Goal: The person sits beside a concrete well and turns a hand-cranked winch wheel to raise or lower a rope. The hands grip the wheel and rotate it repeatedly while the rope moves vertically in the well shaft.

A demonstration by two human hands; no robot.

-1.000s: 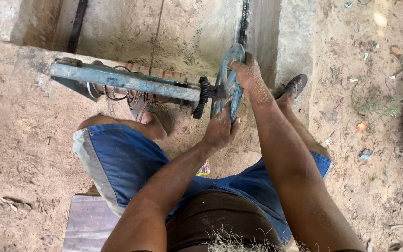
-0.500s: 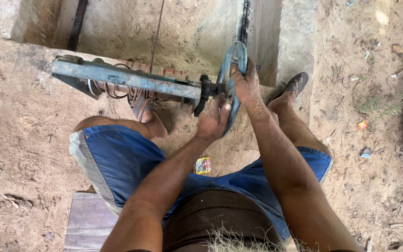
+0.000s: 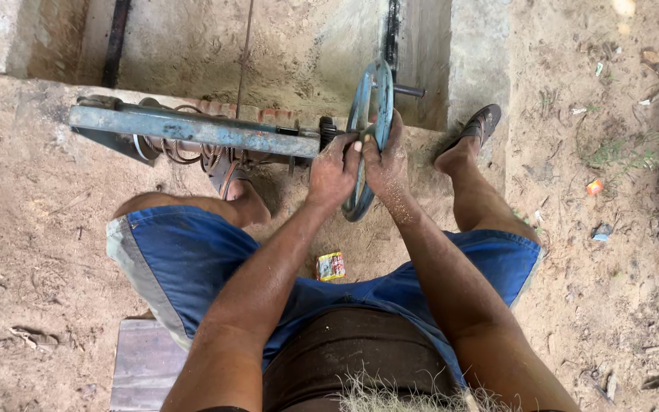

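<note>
A blue metal handwheel (image 3: 368, 99) stands edge-on at the end of a long blue steel bar (image 3: 192, 131). A short handle peg (image 3: 408, 91) sticks out to its right. My left hand (image 3: 332, 169) grips the wheel's rim on the near side, close to the black gear (image 3: 326, 131) on the shaft. My right hand (image 3: 385, 158) grips the rim right beside it, fingers wrapped over the edge. Both forearms reach forward between my knees. I sit in blue shorts with a sandalled foot on each side of the wheel.
A coil spring and metal parts (image 3: 184, 152) hang under the bar. A concrete pit (image 3: 299, 46) lies beyond the machine. A small colourful wrapper (image 3: 330, 266) lies on the sandy ground between my legs. A grey plank (image 3: 145, 366) is under me. Litter scatters at right.
Both hands have slid down the wheel's rim and come together side by side; the right hand was higher on the rim a second ago. The peg now shows at the wheel's upper right.
</note>
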